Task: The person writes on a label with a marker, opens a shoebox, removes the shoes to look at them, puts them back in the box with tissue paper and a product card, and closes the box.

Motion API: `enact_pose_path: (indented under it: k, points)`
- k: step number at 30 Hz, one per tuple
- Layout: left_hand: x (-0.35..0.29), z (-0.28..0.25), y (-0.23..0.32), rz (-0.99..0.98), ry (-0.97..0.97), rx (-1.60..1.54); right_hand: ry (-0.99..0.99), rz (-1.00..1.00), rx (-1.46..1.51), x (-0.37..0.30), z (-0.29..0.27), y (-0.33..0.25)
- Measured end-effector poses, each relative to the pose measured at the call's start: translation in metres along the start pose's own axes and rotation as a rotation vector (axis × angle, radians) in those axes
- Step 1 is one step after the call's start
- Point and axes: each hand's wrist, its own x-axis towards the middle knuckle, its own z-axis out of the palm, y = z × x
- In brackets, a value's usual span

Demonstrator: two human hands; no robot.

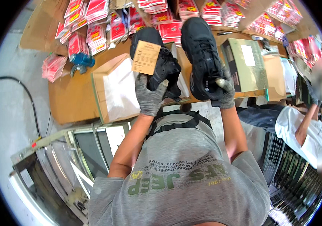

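Observation:
Each of my hands, in a grey knit glove, grips a black lace-up shoe over the near edge of the table. My left hand [149, 94] is closed around the heel of the left shoe [164, 69], which has a brown card tag [146, 57] lying over its upper. My right hand [225, 89] is closed on the heel end of the right shoe [200, 49], thumb at the collar opening. Both shoes point away from me, apart from each other. To the left of my left hand is an open box [100, 88] with white paper [121, 88] inside.
An olive shoebox [257, 73] stands right of the shoes on the brown table [68, 101]. Stacks of red packets [97, 35] fill cardboard compartments along the back. A blue tool [81, 59] lies at left, a black marker [224, 33] at the back. At right, a person in a white shirt [292, 124] works.

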Motion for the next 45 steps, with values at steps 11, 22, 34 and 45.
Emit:
enact_pose_path:
  k: [11, 22, 34, 45]
  points:
    - [-0.052, 0.010, -0.136, 0.029, 0.120, 0.823, 0.073, 0.099, -0.238, -0.006, -0.037, -0.004]
    - [-0.003, 0.010, -0.111, -0.060, -0.164, 0.174, -0.150, -0.185, -1.326, 0.042, 0.040, -0.047]
    - [-0.058, -0.041, -0.132, 0.242, -0.289, 0.523, -0.860, 0.828, -1.586, 0.200, 0.178, 0.032]
    - [-0.062, -0.065, -0.145, 0.080, -0.454, 0.729, -1.084, 0.379, -2.256, 0.176, 0.072, 0.176]
